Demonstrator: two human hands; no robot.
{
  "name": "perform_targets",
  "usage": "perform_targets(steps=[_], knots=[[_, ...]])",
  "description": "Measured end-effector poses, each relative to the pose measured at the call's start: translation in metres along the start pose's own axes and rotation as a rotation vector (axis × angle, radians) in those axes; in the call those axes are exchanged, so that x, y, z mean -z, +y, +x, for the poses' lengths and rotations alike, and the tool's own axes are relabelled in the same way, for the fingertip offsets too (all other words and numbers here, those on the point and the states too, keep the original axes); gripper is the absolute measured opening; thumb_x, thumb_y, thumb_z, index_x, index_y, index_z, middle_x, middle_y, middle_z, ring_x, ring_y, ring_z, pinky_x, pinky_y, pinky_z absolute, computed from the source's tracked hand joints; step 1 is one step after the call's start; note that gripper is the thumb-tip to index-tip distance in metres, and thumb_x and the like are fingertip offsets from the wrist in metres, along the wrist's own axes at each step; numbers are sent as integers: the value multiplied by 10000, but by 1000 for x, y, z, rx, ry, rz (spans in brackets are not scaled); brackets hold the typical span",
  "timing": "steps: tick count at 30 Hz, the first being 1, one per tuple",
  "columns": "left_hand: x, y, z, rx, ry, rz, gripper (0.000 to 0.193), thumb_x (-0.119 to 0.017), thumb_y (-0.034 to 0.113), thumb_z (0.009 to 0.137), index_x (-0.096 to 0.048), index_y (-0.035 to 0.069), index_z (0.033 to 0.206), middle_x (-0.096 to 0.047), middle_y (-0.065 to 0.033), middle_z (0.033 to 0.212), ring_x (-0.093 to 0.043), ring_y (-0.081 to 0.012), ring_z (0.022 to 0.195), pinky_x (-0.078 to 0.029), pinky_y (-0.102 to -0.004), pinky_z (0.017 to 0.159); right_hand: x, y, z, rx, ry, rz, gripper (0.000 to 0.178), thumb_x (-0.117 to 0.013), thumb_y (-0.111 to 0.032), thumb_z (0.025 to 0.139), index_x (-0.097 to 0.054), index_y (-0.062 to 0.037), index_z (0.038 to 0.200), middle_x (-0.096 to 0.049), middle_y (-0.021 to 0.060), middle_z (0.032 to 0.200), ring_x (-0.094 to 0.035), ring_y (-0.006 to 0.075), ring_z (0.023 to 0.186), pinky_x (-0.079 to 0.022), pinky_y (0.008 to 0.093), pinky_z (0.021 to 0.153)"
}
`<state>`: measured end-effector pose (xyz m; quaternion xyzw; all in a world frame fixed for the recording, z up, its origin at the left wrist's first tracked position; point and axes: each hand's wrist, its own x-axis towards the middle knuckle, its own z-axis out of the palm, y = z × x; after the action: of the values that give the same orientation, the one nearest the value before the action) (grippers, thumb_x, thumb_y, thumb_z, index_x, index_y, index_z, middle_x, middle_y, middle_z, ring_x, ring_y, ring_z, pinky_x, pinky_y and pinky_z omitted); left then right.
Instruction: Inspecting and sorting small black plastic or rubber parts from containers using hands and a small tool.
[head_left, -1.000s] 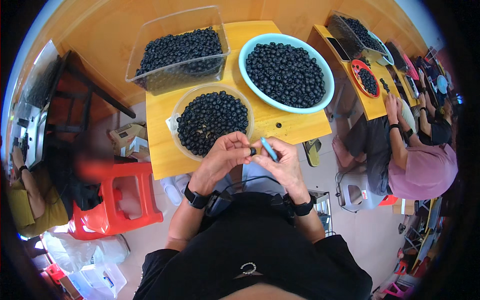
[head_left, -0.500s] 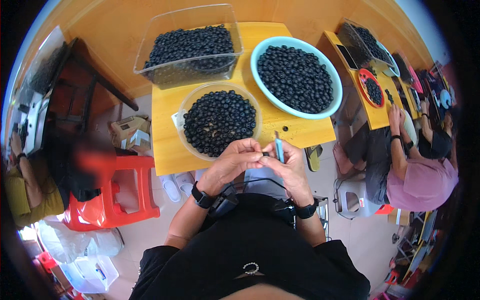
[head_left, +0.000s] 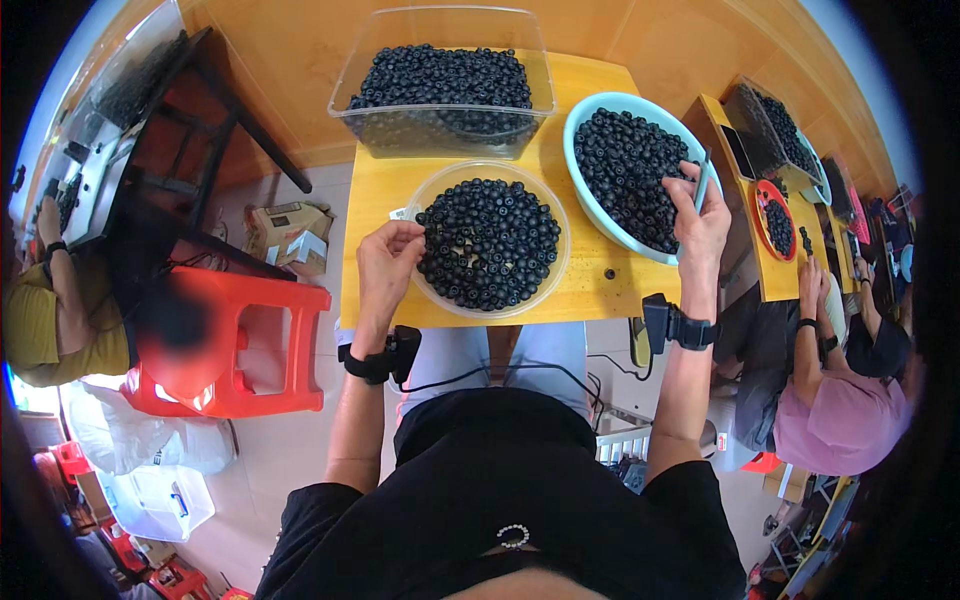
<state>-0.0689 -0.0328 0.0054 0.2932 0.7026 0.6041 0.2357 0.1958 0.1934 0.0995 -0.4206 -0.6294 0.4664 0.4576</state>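
Black round beads with small holes fill a clear round bowl [head_left: 412, 270] at the near side of the yellow table and a light-blue basin [head_left: 577, 185] to its right. My left hand [head_left: 388, 265] is at the bowl's left rim, thumb and fingertips pinched together beside the beads; whatever they hold is too small to make out. My right hand [head_left: 703, 225] is over the basin's right side. It grips a slim, pen-like light-blue tool [head_left: 704, 178], which stands up between the fingers, while the thumb and a fingertip reach toward the basin's beads.
Behind the bowl stands a clear rectangular bin [head_left: 440, 135] of black beads. One loose bead [head_left: 610, 273] lies on the yellow table [head_left: 585, 295]. A red stool [head_left: 265, 310] is at the left. Other people work at tables on both sides. Cables hang between my wrist straps.
My hands were together in front of the bowl, holding a small black bead and the tool. They have parted: left to the bowl's left rim, right with the tool up over the basin.
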Motion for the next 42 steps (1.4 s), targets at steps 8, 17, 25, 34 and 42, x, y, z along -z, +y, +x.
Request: perform_targets(steps=[8, 17, 25, 34, 42], knots=[[-11, 9, 0, -139, -48, 395, 150, -626, -27, 711, -639, 5, 857, -644, -75, 762, -606, -132, 672, -479, -247, 630, -4, 36, -66, 109, -71, -142, 138, -632, -67, 793, -642, 3, 912, -578, -33, 748, -499, 39, 700, -399, 185, 644], [-40, 14, -5, -372, -130, 915, 170, -691, 50, 634, -606, 51, 782, -532, -137, 797, -549, -321, 820, -446, -417, 680, -8, 51, -116, -114, -84, -16, 101, -610, -66, 809, -647, 12, 863, -587, -8, 699, -514, 55, 650, -408, 199, 599], [-37, 17, -8, -424, -207, 963, 154, -619, -4, 661, -590, 57, 799, -517, -131, 765, -534, -329, 816, -438, -414, 691, -9, 63, -134, -216, -137, -34, 115, -607, -60, 809, -640, 21, 883, -608, 19, 714, -561, 76, 644, -444, 211, 611], [-39, 28, -11, -148, -363, 168, 196, -621, -24, 733, -591, 38, 918, -613, -89, 863, -611, -203, 769, -496, -310, 664, -13, 59, -140, -205, -189, -61, 115, -609, -61, 806, -641, 30, 870, -613, 31, 702, -560, 81, 643, -441, 214, 609], [-64, 46, -41, 379, -675, -825, 181, -585, -3, 822, -579, 11, 1002, -619, -54, 929, -622, -125, 802, -527, -231, 733, -30, 21, -148, 80, -326, -124, 225, -576, -168, 846, -625, 29, 944, -653, 127, 813, -623, 213, 690, -466, 295, 617]])
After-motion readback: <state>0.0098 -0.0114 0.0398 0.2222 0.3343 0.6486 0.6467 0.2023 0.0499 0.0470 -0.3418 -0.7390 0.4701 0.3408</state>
